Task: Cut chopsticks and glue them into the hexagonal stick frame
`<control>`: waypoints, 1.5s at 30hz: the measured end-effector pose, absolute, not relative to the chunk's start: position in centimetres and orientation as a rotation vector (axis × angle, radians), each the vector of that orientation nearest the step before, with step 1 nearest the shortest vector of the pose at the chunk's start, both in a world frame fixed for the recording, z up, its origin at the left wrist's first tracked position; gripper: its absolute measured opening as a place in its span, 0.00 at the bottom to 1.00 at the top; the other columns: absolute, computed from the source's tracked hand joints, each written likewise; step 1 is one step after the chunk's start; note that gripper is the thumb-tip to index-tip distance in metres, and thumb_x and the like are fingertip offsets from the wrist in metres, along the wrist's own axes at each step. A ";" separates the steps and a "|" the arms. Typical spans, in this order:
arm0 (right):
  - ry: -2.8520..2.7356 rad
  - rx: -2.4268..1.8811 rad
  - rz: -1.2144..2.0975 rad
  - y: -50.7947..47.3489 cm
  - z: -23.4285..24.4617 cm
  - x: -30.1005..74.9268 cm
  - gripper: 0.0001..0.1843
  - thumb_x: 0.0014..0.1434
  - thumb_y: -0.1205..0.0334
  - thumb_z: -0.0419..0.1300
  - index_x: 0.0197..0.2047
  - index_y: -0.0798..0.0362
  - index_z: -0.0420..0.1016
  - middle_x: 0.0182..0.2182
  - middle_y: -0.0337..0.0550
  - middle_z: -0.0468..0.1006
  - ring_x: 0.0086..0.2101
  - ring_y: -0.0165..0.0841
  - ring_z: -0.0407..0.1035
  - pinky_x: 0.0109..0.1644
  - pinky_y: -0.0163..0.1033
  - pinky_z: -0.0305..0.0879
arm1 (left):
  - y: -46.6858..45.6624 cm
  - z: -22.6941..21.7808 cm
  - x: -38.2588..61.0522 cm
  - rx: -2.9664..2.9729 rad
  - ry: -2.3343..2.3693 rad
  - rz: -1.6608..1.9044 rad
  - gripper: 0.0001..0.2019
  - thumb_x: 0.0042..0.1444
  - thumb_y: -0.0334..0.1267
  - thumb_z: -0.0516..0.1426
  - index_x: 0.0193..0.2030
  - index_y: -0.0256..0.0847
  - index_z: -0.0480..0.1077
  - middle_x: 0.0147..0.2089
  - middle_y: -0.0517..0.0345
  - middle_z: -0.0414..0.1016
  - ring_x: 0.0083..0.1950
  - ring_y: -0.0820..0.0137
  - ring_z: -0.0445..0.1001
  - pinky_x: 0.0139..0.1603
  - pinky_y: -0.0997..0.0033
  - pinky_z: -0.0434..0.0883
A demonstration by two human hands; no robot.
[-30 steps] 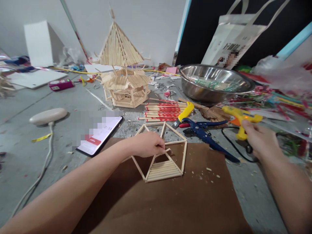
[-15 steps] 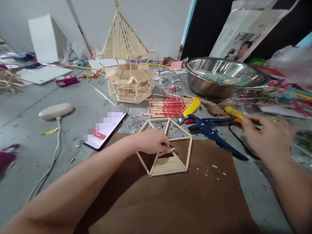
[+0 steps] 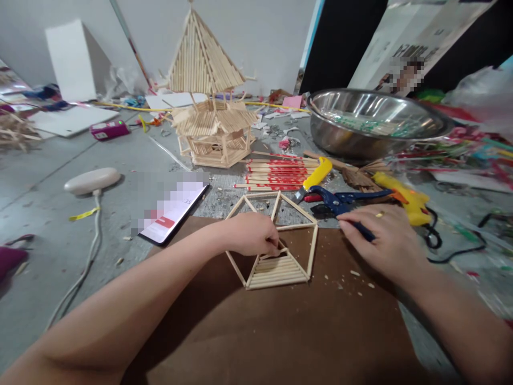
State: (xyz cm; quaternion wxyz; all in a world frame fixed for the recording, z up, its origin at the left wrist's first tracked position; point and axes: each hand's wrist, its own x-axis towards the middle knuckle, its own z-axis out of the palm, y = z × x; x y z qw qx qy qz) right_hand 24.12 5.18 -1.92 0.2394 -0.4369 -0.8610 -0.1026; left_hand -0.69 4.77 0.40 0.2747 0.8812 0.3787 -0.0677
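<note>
My left hand (image 3: 256,234) pinches a short wooden stick (image 3: 273,255) above the row of sticks (image 3: 278,270) filling the near triangle of a flat hexagonal stick frame (image 3: 313,248). Its fingers cover the middle of the frame. My right hand (image 3: 385,240) is over the handles of the blue cutters (image 3: 334,201), thumb and fingers apart, with part of a handle showing between them; I see no clear grip. Behind that hand lies a yellow glue gun (image 3: 417,206). Brown sheeting (image 3: 280,331) lies under the frame.
A stick-built pavilion model (image 3: 214,123) stands behind the frame. Red-marked sticks (image 3: 276,174) and a yellow knife (image 3: 318,174) lie before it. A steel basin (image 3: 360,139) is at right; a phone (image 3: 172,214) and a white corded device (image 3: 92,182) are at left.
My right hand has let go of the glue gun and moved left and nearer, over the cutters. My left hand stays at the frame; its stick now lies closer against the row.
</note>
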 end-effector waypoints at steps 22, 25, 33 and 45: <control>-2.723 -0.783 0.369 3.0 -1.7 21.3 0.15 0.50 0.56 0.54 0.40 0.52 0.68 0.37 0.47 0.71 0.41 0.35 0.62 0.44 0.45 0.54 | 4.7 0.2 -0.6 2.454 1.022 -0.243 0.12 0.48 0.44 0.50 0.32 0.45 0.73 0.29 0.61 0.74 0.27 0.74 0.67 0.26 0.76 0.58; -2.751 -0.772 0.391 3.0 -1.8 21.3 0.17 0.50 0.53 0.55 0.41 0.52 0.68 0.38 0.46 0.71 0.41 0.36 0.61 0.44 0.46 0.53 | 4.7 0.2 -0.6 2.443 1.027 -0.245 0.12 0.48 0.45 0.50 0.32 0.45 0.73 0.29 0.61 0.74 0.28 0.75 0.67 0.27 0.76 0.58; -2.774 -0.748 0.445 3.0 -2.0 21.2 0.18 0.50 0.51 0.54 0.41 0.51 0.68 0.38 0.46 0.71 0.41 0.36 0.61 0.45 0.46 0.52 | 4.7 0.3 -0.6 2.405 1.039 -0.245 0.13 0.48 0.46 0.50 0.32 0.46 0.73 0.28 0.62 0.74 0.26 0.77 0.65 0.26 0.78 0.57; -2.797 -0.731 0.492 2.9 -2.0 21.2 0.17 0.50 0.52 0.54 0.43 0.49 0.69 0.38 0.45 0.70 0.42 0.36 0.60 0.46 0.46 0.50 | 4.8 -0.1 -0.6 2.358 1.072 -0.183 0.12 0.46 0.47 0.52 0.30 0.45 0.72 0.28 0.61 0.72 0.27 0.75 0.65 0.26 0.77 0.57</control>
